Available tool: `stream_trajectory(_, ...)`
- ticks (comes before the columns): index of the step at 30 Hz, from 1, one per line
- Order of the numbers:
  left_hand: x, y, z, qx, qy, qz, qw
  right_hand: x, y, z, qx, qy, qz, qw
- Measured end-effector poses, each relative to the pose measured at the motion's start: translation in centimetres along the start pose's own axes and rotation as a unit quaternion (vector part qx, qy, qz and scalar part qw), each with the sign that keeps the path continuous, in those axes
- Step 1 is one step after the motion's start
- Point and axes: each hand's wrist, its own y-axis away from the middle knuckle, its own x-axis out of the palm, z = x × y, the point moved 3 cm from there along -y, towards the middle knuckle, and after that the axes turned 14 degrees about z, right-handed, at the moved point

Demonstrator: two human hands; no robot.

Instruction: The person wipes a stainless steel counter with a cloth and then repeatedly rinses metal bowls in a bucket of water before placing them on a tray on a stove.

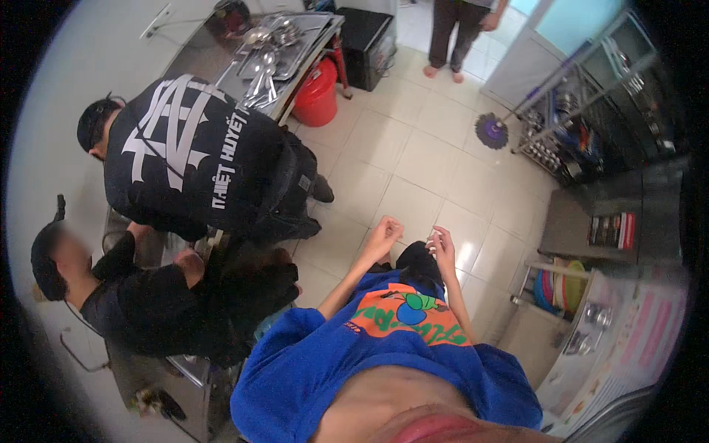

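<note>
My left hand [387, 231] is held out in front of my body, its fingers curled towards the thumb. Whether something small is between them cannot be told. A short gap to the right of it, my right hand [441, 241] has bent fingers with small white spots near their tips; these are too small to identify. Both hands are above the tiled floor [412, 194], near the hem of my blue shirt [310, 354] with its orange and green print. Neither hand touches the other.
Two people in black, one bending [183, 149], one below [149, 304], work at a metal counter on the left. Beyond are steel trays [288, 61] with utensils, and a red bucket [317, 94]. A person [457, 33] stands at the doorway; a purple mop [492, 131] and racks are right.
</note>
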Motion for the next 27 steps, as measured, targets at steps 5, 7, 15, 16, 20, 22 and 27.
stream_trajectory(5,-4.1,-7.4,-0.5,-0.038,-0.089,-0.090,0.991,-1.1,-9.6,3.2,0.001,0.024,0.069,0.997)
stream_trajectory(7,-4.8,-10.3,-0.7,-0.038,-0.024,-0.117,0.992,-2.4,-13.5,4.6,0.006,0.030,0.099,0.995)
stream_trajectory(15,-12.3,-23.0,-7.1,-0.044,0.061,-0.214,0.974,-9.3,-30.7,14.4,-0.003,0.077,0.182,0.980)
stream_trajectory(16,-12.9,-23.7,-6.9,-0.057,0.074,-0.238,0.967,-10.1,-33.0,14.8,0.025,0.102,0.192,0.976)
stream_trajectory(20,-17.3,-26.6,-9.2,-0.043,0.057,-0.290,0.954,-9.6,-42.2,19.3,0.020,0.157,0.238,0.958)
stream_trajectory(22,-19.3,-27.7,-11.4,-0.034,0.066,-0.330,0.941,-8.2,-46.8,20.8,0.014,0.147,0.251,0.957)
stream_trajectory(27,-24.5,-30.5,-13.9,-0.046,0.106,-0.374,0.920,-1.9,-56.8,23.5,-0.015,0.136,0.286,0.948)
